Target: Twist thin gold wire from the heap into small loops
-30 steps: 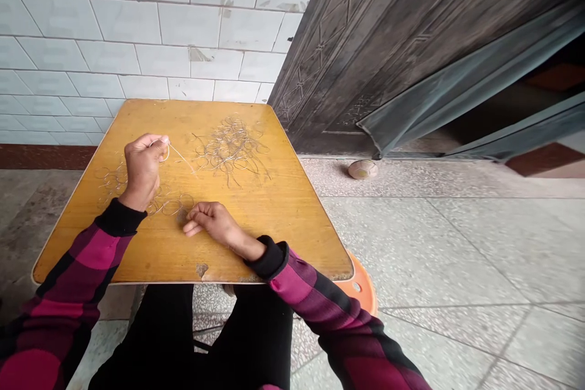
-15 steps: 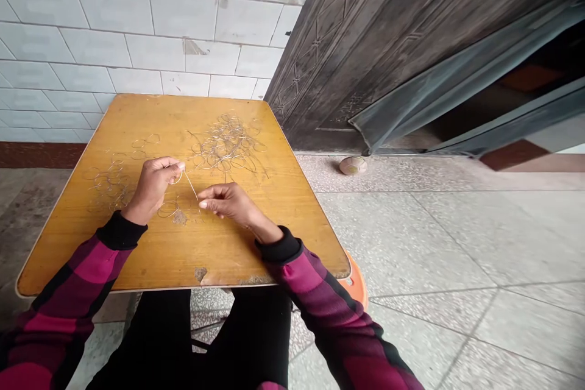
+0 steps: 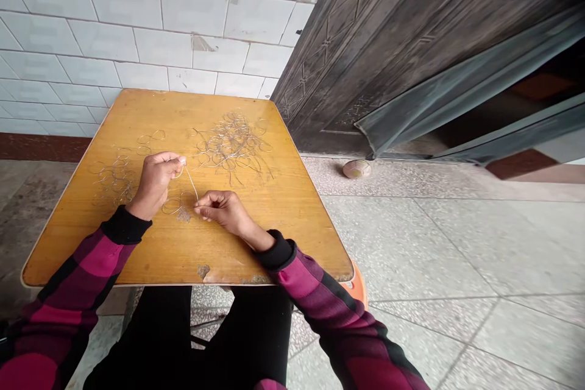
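A thin pale wire (image 3: 191,181) runs slantwise between my two hands above the table. My left hand (image 3: 158,180) pinches its upper end, where a small loop shows below the fingertips. Lower and to the right, my right hand (image 3: 223,210) is closed on the other end between thumb and fingers. Beneath my hands a single wire ring (image 3: 172,202) lies on the wood. A tangled heap of looped wires (image 3: 233,143) spreads beyond my right hand. More wire loops (image 3: 114,177) lie left of my left hand, partly hidden by it.
The yellow wooden table (image 3: 283,195) has chipped patches near its front edge. Behind it stands a white tiled wall (image 3: 146,42). A dark carved door (image 3: 347,61) with a grey curtain is on the right. A roundish object (image 3: 356,169) lies on the floor, and an orange stool (image 3: 358,286) shows beside the table.
The view has shifted slightly. My right hand has turned a little and its fingers are curled closer at the wire's lower end. My left hand keeps its pinch.
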Demonstrator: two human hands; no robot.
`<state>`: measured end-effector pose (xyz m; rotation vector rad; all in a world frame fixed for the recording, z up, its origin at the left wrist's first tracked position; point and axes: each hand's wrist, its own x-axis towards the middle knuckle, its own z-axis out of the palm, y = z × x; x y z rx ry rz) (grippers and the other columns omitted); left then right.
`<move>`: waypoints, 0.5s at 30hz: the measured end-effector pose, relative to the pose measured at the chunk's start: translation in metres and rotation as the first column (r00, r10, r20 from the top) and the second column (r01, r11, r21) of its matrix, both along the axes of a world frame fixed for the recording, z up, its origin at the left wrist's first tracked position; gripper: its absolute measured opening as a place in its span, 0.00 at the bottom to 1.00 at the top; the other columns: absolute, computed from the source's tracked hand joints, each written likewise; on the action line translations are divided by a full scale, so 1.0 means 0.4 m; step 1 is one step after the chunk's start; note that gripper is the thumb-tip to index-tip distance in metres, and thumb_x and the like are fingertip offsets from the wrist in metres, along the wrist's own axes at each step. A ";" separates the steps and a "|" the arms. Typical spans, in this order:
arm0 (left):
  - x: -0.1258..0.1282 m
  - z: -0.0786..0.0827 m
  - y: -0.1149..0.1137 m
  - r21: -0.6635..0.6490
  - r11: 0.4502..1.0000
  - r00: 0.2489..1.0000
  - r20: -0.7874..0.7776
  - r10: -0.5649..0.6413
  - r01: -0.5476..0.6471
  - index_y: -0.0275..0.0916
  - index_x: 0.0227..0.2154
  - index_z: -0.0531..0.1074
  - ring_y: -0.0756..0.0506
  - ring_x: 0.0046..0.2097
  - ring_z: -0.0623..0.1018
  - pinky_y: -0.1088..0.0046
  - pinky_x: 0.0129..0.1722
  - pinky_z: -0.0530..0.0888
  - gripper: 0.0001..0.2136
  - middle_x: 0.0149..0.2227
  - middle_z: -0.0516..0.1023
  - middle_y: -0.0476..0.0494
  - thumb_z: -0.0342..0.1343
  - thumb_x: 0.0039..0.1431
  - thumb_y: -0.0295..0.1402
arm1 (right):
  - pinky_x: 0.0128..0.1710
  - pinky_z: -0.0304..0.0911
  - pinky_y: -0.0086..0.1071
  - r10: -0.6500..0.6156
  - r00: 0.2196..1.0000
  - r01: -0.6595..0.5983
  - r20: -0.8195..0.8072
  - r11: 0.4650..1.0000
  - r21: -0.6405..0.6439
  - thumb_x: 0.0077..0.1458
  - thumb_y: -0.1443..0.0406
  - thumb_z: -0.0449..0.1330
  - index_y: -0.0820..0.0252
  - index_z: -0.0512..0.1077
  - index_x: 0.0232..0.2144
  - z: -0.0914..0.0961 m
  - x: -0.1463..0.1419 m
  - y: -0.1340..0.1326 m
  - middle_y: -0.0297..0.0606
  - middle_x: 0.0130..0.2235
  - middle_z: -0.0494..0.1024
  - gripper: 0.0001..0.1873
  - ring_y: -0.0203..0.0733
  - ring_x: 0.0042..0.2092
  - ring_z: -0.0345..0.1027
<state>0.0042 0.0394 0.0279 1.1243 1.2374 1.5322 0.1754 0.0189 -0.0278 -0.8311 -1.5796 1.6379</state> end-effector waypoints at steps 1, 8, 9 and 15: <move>-0.005 0.002 0.002 0.008 1.000 1.000 -0.006 0.004 -0.004 0.36 0.12 0.65 0.55 0.20 0.58 0.74 0.22 0.53 0.11 0.15 0.60 0.53 0.59 0.44 0.31 | 0.25 0.59 0.26 0.002 1.000 -0.002 0.017 1.000 0.002 0.44 0.59 0.68 0.63 0.73 0.25 -0.001 0.000 -0.002 0.30 0.21 0.71 0.12 0.29 0.23 0.62; -0.048 0.031 0.010 0.108 0.994 0.998 -0.052 0.021 -0.015 0.36 0.14 0.68 0.55 0.20 0.58 0.74 0.22 0.54 0.10 0.15 0.62 0.53 0.59 0.45 0.30 | 0.22 0.59 0.25 0.180 0.943 -0.183 0.280 0.983 -0.015 0.45 0.63 0.66 0.64 0.74 0.24 -0.001 0.049 0.039 0.30 0.20 0.72 0.08 0.29 0.21 0.62; -0.045 0.031 0.008 0.112 0.994 0.997 -0.079 -0.005 0.014 0.36 0.14 0.68 0.55 0.20 0.59 0.74 0.23 0.54 0.09 0.15 0.62 0.53 0.60 0.45 0.30 | 0.22 0.58 0.25 0.137 0.944 -0.149 0.301 0.989 0.020 0.45 0.64 0.65 0.64 0.74 0.24 0.004 0.059 0.053 0.30 0.20 0.71 0.07 0.29 0.21 0.62; 0.027 -0.022 -0.022 0.024 0.970 0.959 -0.159 -0.233 0.240 0.36 0.19 0.72 0.53 0.23 0.62 0.74 0.24 0.59 0.09 0.18 0.65 0.53 0.60 0.48 0.35 | 0.21 0.59 0.24 -0.189 0.980 0.181 0.055 0.975 0.127 0.52 0.54 0.63 0.62 0.72 0.29 0.052 0.060 0.066 0.31 0.24 0.73 0.16 0.28 0.22 0.63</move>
